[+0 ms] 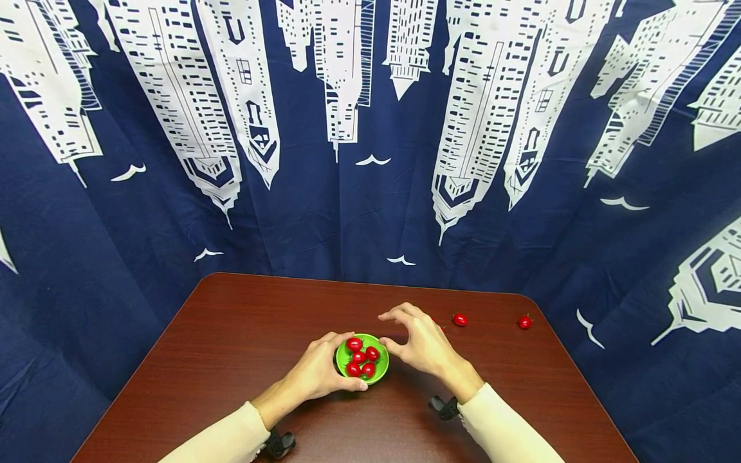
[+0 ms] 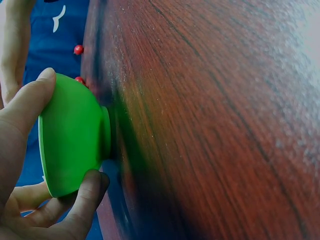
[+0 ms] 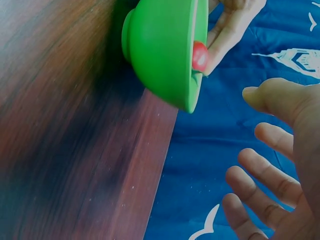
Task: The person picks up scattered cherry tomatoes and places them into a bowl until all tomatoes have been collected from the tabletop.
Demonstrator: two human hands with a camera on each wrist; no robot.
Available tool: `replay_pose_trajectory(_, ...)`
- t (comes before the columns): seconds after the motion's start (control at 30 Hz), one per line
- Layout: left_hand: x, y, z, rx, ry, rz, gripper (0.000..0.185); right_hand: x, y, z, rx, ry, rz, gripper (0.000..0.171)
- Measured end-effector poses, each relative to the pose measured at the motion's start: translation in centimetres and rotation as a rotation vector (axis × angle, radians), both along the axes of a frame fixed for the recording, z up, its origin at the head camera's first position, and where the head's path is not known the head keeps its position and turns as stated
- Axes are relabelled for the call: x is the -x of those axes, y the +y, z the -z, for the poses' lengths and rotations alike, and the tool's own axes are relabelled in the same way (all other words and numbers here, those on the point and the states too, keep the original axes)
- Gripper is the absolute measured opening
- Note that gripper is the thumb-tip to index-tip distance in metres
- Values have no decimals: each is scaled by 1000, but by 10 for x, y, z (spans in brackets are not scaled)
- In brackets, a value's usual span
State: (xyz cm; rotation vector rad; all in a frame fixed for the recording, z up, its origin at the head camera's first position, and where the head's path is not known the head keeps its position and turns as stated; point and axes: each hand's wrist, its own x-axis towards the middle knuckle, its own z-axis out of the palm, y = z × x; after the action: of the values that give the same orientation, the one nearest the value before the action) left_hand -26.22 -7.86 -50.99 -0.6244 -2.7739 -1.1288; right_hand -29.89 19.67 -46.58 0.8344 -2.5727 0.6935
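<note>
A green bowl (image 1: 381,371) holds several red cherry tomatoes (image 1: 359,357). My left hand (image 1: 318,370) grips it from the left, thumb at the near side of the rim and fingers around the far side. The left wrist view shows the smooth outside wall of the bowl (image 2: 72,135) and fingers reaching under it; I cannot tell whether its base touches the table. Just right of the bowl is my right hand (image 1: 427,342), its fingers spread and holding nothing. In the right wrist view one tomato (image 3: 199,55) shows at the bowl's rim.
On the dark red-brown wooden table (image 1: 249,334), one loose tomato (image 1: 460,319) lies beyond my right hand and another tomato (image 1: 525,321) near the right edge. A third tomato (image 1: 442,328) is mostly hidden behind that hand. A blue curtain (image 1: 341,218) hangs behind the table.
</note>
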Motion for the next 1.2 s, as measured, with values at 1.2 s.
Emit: replay_pose_trajectory(1.2, -1, 0, 1, -16, -6, 0, 112, 10, 83, 17, 0, -43, 149, 50)
